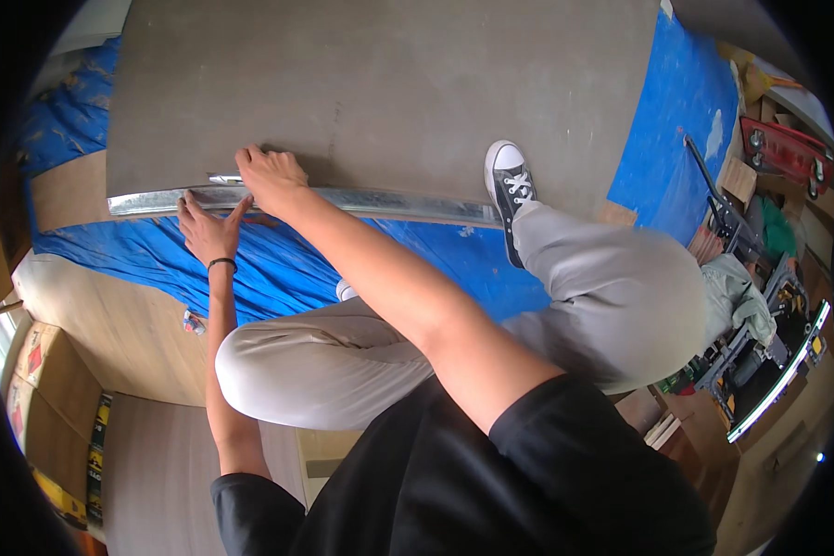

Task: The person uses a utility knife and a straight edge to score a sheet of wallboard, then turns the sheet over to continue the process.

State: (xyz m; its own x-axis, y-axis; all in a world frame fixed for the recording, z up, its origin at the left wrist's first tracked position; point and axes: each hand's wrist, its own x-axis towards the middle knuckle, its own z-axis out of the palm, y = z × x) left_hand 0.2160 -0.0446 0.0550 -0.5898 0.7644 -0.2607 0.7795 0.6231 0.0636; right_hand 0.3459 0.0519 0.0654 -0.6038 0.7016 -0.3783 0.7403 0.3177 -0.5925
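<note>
Both forearms reach out: right hand (pixel 271 176) grips the metal strip (pixel 343 199), left hand (pixel 208 232) rests spread against it.

Left hand (pixel 208 232) flat, right hand (pixel 271 176) curled

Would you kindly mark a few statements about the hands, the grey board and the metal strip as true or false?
1. The right hand rests on the grey board at the metal strip. True.
2. The left hand holds a hammer. False: it lies open against the strip, over the blue tarp.
3. A sneaker is planted on the board. True.
4. The tarp is green. False: it is blue.
</note>
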